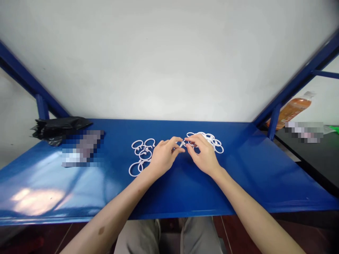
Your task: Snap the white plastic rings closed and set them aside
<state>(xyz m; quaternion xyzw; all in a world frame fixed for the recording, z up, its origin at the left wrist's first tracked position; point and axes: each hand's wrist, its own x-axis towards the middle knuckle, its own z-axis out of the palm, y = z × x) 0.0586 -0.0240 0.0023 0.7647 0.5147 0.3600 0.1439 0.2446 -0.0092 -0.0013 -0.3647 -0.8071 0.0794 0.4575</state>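
Observation:
Both hands meet above the middle of the blue table (169,197). A small white plastic ring (182,143) is between my fingertips, mostly hidden by them. My left hand (165,154) pinches its left side with thumb and forefinger. On the opposite side, the thumb and fingers of my right hand (202,152) close on it. Several white rings (145,154) with small tabs lie loosely beside my left hand, some overlapping. A denser pile of white rings (215,143) lies behind and to the right of my right hand, which partly covers it.
A crumpled black plastic bag (57,128) lies at the table's back left, near a blurred-out object (86,146). Blue metal posts (274,121) rise at both sides, with a white wall (159,63) behind. An orange drink bottle (292,109) is on a dark surface (304,155) at right.

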